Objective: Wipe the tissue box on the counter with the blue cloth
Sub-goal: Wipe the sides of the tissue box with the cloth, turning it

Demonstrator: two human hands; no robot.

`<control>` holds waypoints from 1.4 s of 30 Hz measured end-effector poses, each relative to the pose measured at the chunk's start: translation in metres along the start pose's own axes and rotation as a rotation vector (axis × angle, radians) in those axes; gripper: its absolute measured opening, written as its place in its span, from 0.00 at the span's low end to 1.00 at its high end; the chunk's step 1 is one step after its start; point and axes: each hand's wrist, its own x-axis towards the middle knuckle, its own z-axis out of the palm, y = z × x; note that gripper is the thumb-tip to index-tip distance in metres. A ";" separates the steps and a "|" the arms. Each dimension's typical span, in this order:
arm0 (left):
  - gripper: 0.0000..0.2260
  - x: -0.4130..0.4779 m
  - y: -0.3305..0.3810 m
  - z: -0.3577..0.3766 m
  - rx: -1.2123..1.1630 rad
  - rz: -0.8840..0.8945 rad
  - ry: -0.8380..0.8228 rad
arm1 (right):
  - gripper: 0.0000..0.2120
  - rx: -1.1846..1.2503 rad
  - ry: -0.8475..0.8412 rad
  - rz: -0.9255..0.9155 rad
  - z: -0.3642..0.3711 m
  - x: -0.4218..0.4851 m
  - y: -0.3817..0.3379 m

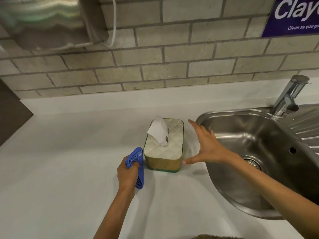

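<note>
Fingers (133, 165) of left hand (126, 173) curled tight round bunched blue cloth (138, 167), one fold poking up above the knuckles, another hanging down below the palm. Cloth just beside the left wall of the tissue box (164, 147), near its front corner; contact between them not clear enough to call. Box upright on the white counter (69, 161), roughly centre, long side running away from the camera, quilted cream top, tan sides with a green edge, white tissue (158, 131) sticking up from the slot. Right hand (207, 147) spread wide open on the box's other side, palm facing the box, thumb low near the front right corner, fingers stretched toward the back; holding nothing, apparently just clear of the box. Steel sink (259, 135) directly right of that hand, chrome tap (290, 95) at its back rim. Grey brick-tile wall (155, 66) behind, blue sign (293, 16) top right, dispenser (51, 23) with white cable top left.
</note>
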 end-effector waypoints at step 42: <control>0.17 0.011 0.081 0.021 0.216 0.565 0.018 | 0.28 0.392 -0.110 0.127 -0.030 0.068 -0.007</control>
